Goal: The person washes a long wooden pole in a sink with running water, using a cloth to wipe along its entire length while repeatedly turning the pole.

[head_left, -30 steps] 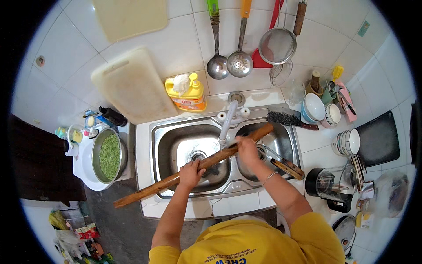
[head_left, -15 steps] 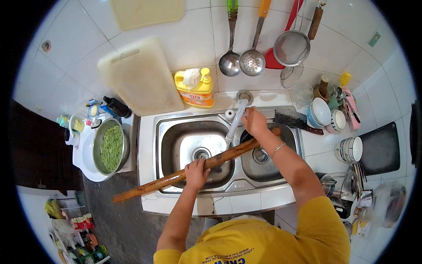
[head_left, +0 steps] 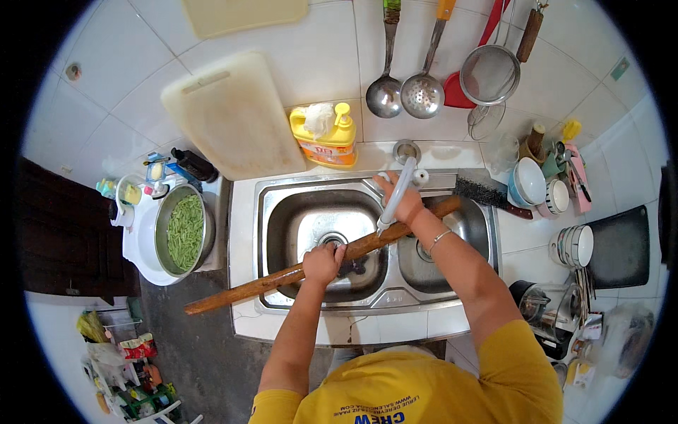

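A long brown wooden pole (head_left: 261,283) lies slantwise across the double sink (head_left: 263,212). Its near-left end juts past the counter. My left hand (head_left: 324,263) is closed around the pole over the left basin. A translucent tap hose (head_left: 400,195) hangs down toward the pole and passes in front of my right hand (head_left: 405,201). The right hand's fingers bend at the tap's base, left of the hose; what they grip is hidden. A white round knob (head_left: 421,177) shows right of the hose. The pole's far-right end (head_left: 448,205) lies beyond my right wrist.
A steel basin (head_left: 209,237) of cut green beans stands at left. Behind the sink are a yellow jug (head_left: 327,150) and a pale cutting board (head_left: 236,116). A dark-handled cleaver (head_left: 514,210) lies by the right basin, near bowls (head_left: 526,182). Ladles (head_left: 385,97) hang on the wall.
My right hand has shifted from the right side of the hose to behind it and leftward, uncovering the white knob at right. My left hand still holds the pole. The view has shifted slightly.
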`<move>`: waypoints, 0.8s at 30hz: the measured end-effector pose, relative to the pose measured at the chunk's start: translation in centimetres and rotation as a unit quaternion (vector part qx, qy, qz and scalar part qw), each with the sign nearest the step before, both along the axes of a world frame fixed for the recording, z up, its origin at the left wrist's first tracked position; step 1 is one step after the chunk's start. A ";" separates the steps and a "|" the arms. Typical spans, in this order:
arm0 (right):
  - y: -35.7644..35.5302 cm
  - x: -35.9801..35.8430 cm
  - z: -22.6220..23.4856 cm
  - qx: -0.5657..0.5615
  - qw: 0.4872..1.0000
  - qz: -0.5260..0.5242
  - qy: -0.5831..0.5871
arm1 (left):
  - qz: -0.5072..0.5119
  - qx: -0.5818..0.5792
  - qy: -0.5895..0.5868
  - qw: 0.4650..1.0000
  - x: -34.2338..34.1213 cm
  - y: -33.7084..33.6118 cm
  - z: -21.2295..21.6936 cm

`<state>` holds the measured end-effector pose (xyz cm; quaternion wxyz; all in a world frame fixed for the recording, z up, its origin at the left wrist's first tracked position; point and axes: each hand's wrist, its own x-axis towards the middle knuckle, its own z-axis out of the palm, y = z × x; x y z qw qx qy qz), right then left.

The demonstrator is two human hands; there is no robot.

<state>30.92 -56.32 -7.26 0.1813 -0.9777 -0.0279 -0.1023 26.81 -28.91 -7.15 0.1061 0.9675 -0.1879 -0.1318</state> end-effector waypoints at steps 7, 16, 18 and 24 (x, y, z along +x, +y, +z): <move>1.1 3.2 1.9 -0.014 0.988 -0.069 0.140 | -0.010 -0.140 -0.066 0.988 -0.3 1.1 0.0; 0.7 -0.9 3.4 0.070 0.997 -0.027 0.023 | -0.019 -0.085 0.027 0.996 -1.4 5.7 2.3; 0.7 -2.8 1.9 0.237 0.957 -0.087 0.143 | -0.016 -0.044 0.063 0.997 -1.4 7.7 3.0; 11.9 -9.2 -0.2 0.295 0.950 0.031 0.103 | -0.025 -0.027 0.011 0.999 -2.5 9.2 1.9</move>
